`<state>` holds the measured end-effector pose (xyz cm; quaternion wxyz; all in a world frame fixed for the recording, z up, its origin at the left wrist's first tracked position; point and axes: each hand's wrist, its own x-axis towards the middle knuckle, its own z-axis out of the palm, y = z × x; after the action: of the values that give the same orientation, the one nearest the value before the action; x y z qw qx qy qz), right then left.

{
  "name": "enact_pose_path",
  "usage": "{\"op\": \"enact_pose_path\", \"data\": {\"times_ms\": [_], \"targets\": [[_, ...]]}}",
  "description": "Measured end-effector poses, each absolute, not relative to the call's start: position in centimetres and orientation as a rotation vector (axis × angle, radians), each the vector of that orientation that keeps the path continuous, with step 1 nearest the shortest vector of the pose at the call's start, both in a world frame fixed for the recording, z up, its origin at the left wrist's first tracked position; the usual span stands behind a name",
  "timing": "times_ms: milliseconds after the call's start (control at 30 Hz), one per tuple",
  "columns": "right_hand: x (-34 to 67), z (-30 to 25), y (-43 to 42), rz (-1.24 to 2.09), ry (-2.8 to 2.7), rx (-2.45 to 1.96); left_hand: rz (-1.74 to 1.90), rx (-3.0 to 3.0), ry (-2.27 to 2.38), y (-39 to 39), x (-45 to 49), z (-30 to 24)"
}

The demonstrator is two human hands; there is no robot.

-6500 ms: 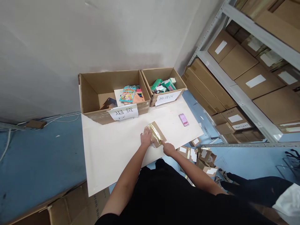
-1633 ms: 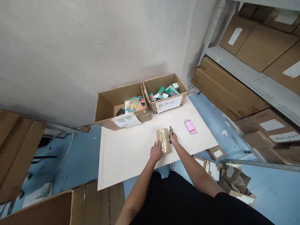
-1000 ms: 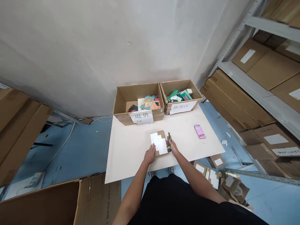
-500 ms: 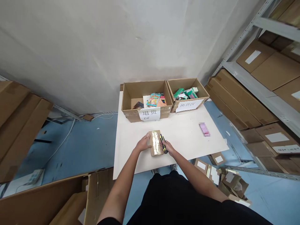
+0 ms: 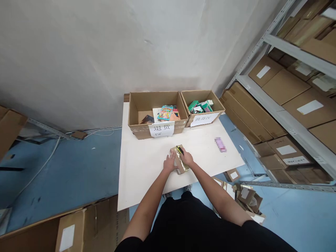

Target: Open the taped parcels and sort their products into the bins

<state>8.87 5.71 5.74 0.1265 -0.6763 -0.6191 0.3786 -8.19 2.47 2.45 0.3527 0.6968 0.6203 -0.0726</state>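
Observation:
A small cardboard box [image 5: 179,161] with shiny tape along its top lies slightly turned on the white table [image 5: 141,157]. My left hand [image 5: 170,163] grips its left side, fingers along the edge and thumb near the close end. In my right hand [image 5: 187,158] is a black and yellow utility knife [image 5: 180,150], held over the far end of the taped top. My fingers hide part of the knife, and I cannot tell whether its blade touches the tape.
Behind stand two open cartons with paper signs: the left carton [image 5: 139,131] holds booklets, the right carton [image 5: 189,120] green-and-white small boxes. A pixelated pink item [image 5: 220,144] lies at the table's right. Shelving [image 5: 278,119] with cartons rises on the right; more boxes [image 5: 246,194] lie on the floor.
The box has turned anticlockwise on the table. My right hand has brought the knife from the box's right side onto its taped top. The camera view has shifted to the right.

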Motion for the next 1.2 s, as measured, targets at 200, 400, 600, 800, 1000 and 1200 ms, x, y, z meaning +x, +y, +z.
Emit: {"op": "enact_pose_path", "data": {"times_ms": [200,400,600,800,1000,1200], "targets": [[7.5,5.9,8.3,1.111,-1.869,-2.087,-0.176,1.765,1.626,2.6,-7.4,2.3],[8.0,5.7,8.1,1.094,-2.014,-2.069,-0.157,1.755,1.645,2.0,-7.9,2.3],[8.4,5.3,6.8,1.102,-2.02,-2.054,-0.188,1.764,1.667,2.2,-7.6,2.4],[8.8,5.1,5.3,1.081,-1.988,-2.115,-0.201,1.78,1.687,2.4,-7.5,2.3],[11.2,5.3,0.6,1.094,-2.069,-2.134,-0.186,1.755,1.711,2.6,-7.4,2.2],[16.0,5.7,-6.4,1.138,-2.076,-2.221,-0.223,1.764,1.719,2.9,-7.4,2.4]]}}
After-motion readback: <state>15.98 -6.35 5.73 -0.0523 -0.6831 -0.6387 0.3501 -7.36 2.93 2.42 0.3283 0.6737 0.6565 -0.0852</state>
